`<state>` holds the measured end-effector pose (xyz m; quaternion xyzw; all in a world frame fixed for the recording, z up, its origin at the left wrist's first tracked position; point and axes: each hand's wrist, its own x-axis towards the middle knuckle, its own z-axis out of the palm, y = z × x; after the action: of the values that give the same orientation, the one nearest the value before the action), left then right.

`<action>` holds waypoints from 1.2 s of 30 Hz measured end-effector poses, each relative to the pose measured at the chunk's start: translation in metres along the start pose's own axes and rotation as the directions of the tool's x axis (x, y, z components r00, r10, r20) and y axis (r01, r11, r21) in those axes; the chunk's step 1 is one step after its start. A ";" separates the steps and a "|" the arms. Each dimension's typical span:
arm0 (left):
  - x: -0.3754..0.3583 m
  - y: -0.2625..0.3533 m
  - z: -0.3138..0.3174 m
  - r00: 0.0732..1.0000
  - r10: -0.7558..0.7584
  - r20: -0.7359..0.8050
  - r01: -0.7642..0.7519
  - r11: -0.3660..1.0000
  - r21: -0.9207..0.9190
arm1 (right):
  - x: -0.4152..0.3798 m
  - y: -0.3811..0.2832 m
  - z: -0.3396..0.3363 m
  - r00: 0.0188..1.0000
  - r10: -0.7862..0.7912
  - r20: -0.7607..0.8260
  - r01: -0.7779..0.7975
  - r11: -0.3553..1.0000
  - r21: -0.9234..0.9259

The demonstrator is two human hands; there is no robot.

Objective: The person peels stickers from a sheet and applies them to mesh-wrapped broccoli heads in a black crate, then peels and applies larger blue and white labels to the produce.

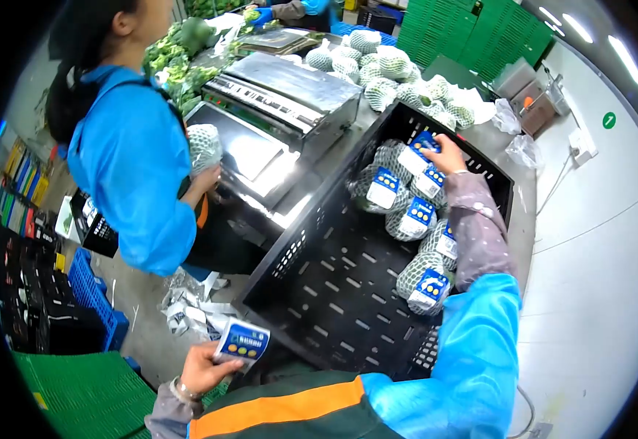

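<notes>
My left hand (205, 370) pinches a stack of blue-and-white labels (244, 341) in front of my body, near the crate's near left corner. My right hand (446, 155) reaches into the far end of a black plastic crate (328, 241). Its fingers close on a blue label (424, 144) over the netted produce there. Inside the crate, along its far and right sides, lie several round pieces in white foam nets (410, 223), most bearing a blue-and-white label (383, 187) on top.
More netted produce (377, 69) is heaped on the table behind the crate. To the left, a co-worker in blue (132, 161) holds a netted piece (204, 148) by a metal wrapping machine (286, 91). Green crates (473, 36) stand at the back; a white wall (590, 256) runs along the right.
</notes>
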<state>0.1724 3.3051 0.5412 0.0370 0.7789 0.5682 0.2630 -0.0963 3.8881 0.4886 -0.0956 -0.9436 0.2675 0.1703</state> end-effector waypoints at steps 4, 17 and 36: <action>-0.005 0.008 0.003 0.967 -0.205 -0.153 0.210 0.978 0.012 | 0.013 -0.001 0.060 0.998 -0.070 0.009 0.071 0.994 -0.086; 0.001 0.002 -0.018 0.997 0.069 0.027 -0.071 0.992 0.102 | -0.019 -0.043 0.055 0.987 -0.152 -0.049 0.141 0.975 -0.172; 0.022 0.061 0.011 0.825 0.411 0.388 -0.427 0.903 -0.050 | -0.346 -0.306 -0.043 0.760 -0.241 0.603 -0.436 0.499 0.749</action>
<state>0.1438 3.3443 0.5857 0.3242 0.6946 0.5776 0.2807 0.2121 3.5578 0.5937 0.0420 -0.6702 0.7246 -0.1550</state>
